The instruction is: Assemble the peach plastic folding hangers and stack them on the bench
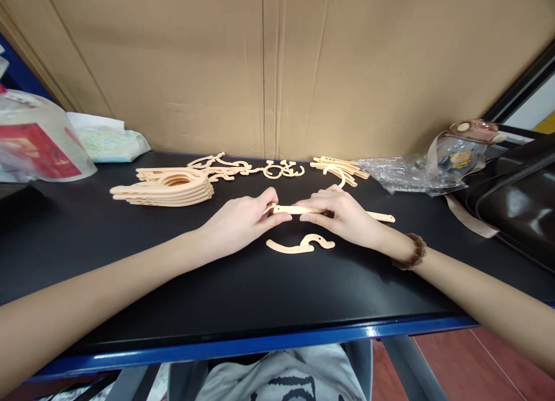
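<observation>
My left hand (254, 213) pinches a small beige piece (269, 208) against one end of a flat beige plastic bar (289, 210); most of that piece is hidden by the fingers. My right hand (342, 213) is closed around the bar, with a holed beige end (381, 216) sticking out past its far side. Just in front of both hands, a curved beige hook-shaped piece (290, 248) lies flat on the black tabletop (243, 297).
At left is a stack of beige hanger-like parts (173, 193). Loose curved pieces (281, 169) and straight bars (342, 165) lie along the cardboard wall (217, 71). Clear plastic wrapping (407, 174), a transparent bottle (459, 152) and a dark bag (515, 199) occupy the right; packages (39, 141) stand left.
</observation>
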`<act>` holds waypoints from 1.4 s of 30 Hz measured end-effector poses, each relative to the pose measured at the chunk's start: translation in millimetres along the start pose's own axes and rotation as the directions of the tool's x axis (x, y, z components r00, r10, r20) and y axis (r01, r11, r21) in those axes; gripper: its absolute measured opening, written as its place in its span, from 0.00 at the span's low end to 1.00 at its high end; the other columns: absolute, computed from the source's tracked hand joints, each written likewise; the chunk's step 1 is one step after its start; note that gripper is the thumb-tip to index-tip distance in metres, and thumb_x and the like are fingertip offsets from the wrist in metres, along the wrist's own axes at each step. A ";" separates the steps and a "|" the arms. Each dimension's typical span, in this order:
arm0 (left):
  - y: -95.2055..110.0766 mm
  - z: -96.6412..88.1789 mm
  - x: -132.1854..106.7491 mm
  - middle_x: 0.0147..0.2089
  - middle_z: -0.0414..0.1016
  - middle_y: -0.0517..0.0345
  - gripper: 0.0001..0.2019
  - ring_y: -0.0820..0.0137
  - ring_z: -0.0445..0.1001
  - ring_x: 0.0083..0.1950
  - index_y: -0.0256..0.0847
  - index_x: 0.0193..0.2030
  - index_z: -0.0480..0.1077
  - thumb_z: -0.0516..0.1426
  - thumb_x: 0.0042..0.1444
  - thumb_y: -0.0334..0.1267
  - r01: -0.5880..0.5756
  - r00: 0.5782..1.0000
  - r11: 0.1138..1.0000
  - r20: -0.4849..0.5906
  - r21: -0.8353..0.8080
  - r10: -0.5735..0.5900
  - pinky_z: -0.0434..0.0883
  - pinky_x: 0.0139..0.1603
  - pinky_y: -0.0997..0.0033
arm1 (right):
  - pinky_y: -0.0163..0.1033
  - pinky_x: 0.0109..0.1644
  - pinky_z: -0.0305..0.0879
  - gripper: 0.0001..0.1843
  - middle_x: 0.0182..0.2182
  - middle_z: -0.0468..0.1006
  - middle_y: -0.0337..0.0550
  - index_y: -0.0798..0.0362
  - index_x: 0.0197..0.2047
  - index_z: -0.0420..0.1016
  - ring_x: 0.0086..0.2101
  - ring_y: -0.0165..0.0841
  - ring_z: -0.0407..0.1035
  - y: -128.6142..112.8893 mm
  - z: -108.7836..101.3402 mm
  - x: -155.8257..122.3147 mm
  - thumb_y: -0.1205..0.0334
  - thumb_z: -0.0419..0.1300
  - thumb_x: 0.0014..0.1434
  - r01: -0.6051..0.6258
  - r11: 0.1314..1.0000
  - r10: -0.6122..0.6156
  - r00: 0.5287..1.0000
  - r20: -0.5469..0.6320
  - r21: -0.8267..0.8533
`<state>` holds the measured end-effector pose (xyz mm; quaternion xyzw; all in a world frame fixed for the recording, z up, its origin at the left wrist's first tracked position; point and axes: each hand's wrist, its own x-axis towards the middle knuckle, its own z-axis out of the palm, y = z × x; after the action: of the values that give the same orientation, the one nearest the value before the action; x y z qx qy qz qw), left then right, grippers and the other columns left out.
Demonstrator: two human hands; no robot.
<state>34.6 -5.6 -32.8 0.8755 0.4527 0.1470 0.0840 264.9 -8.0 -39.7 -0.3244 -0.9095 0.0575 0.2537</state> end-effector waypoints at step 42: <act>5.7 0.6 -6.0 0.21 0.70 0.65 0.18 0.66 0.70 0.21 0.42 0.51 0.61 0.38 0.68 0.48 -0.141 0.986 0.976 0.114 0.169 0.122 0.58 0.23 0.73 | 0.38 0.41 0.52 0.16 0.27 0.73 0.38 0.51 0.46 0.76 0.31 0.31 0.64 -4.6 3.7 -4.0 0.54 0.50 0.67 -0.024 0.997 0.020 0.998 0.054 0.070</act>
<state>35.8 -13.9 -32.9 0.9139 0.3999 0.0661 0.0196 263.2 -13.9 -43.4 -0.3234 -0.9097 0.1009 0.2399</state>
